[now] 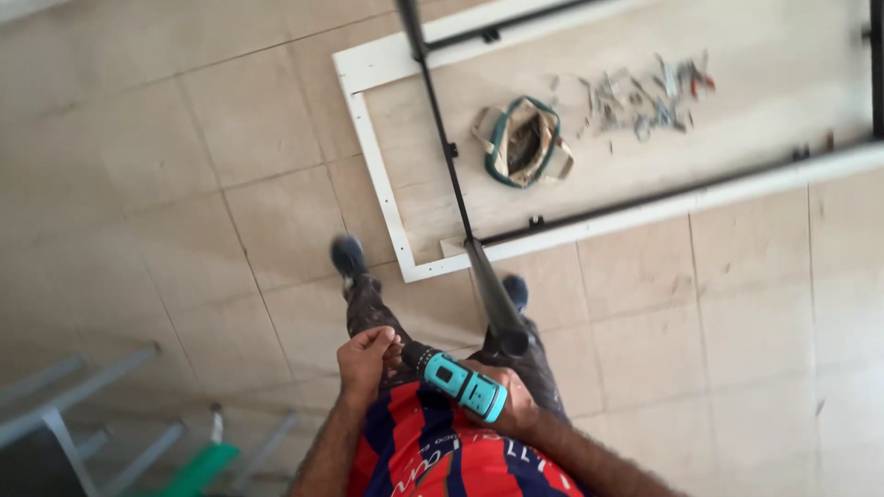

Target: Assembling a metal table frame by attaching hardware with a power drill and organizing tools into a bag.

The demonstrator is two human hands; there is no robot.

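Both hands (pixel 368 361) grip drill (pixel 459 383).

Tiled reno room: frame (pixel 387 198), tool bag (pixel 521 141)

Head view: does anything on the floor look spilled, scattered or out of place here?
Yes. Small hardware lies strewn loose on the tiles inside the white frame, beside an open tool bag, rather than gathered in it. Both hands are at the teal drill; nothing looks damaged.
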